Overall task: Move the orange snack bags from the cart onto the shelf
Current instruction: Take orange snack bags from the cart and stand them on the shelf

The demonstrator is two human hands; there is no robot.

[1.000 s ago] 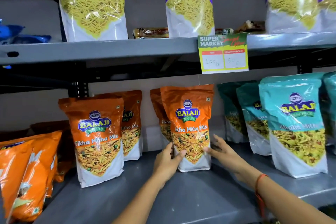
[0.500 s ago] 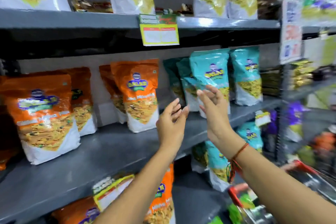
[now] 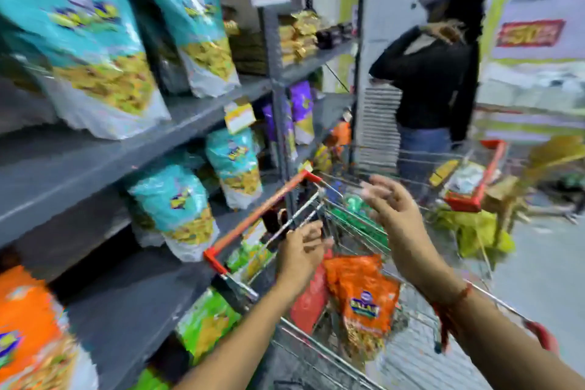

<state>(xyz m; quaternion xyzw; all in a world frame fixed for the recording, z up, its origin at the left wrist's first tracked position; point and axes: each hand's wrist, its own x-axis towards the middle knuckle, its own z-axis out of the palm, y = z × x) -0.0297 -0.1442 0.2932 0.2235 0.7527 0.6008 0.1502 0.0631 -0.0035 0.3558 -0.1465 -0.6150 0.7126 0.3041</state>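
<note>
I see both hands empty, fingers spread: left hand (image 3: pixel 302 250), right hand (image 3: pixel 395 212), above the cart (image 3: pixel 253 225). An orange bag (image 3: pixel 364 298) lies inside, at 6 o'clock from my right hand.

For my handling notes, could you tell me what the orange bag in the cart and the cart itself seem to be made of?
Orange snack bag: apparently glossy plastic film, judging by its crinkles and sheen. Cart: shiny metal wire basket, with a red, probably plastic, handle and corner trim. Blur leaves the finish uncertain.
</note>
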